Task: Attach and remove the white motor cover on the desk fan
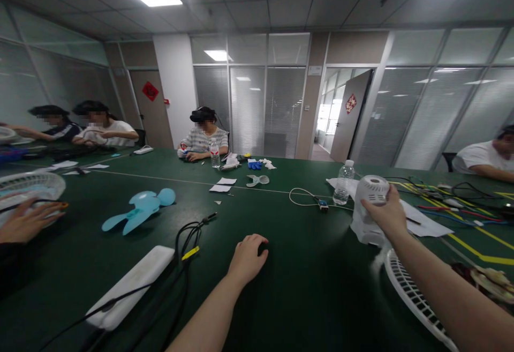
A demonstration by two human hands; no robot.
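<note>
My right hand (388,214) grips a white plastic fan motor housing (364,229), thumb on the near side and fingers around the far side of its vented top. The housing stands upright at the right, near a clear water bottle (341,183). Below my right forearm lies a white fan grille (410,301), partly hidden by the arm. My left hand (248,258) rests on the green table (297,271) near the middle, holding nothing, fingers loosely bent and the thumb apart. Black cables (188,234) and a white power strip (134,285) lie to its left.
Light blue fan blades (142,210) lie at the left. A co-worker's hand (30,222) touches another white grille (52,183) there. A small module on a white cable (322,204) lies ahead. Wires and paper (429,223) spread at the right. Several people sit around the table.
</note>
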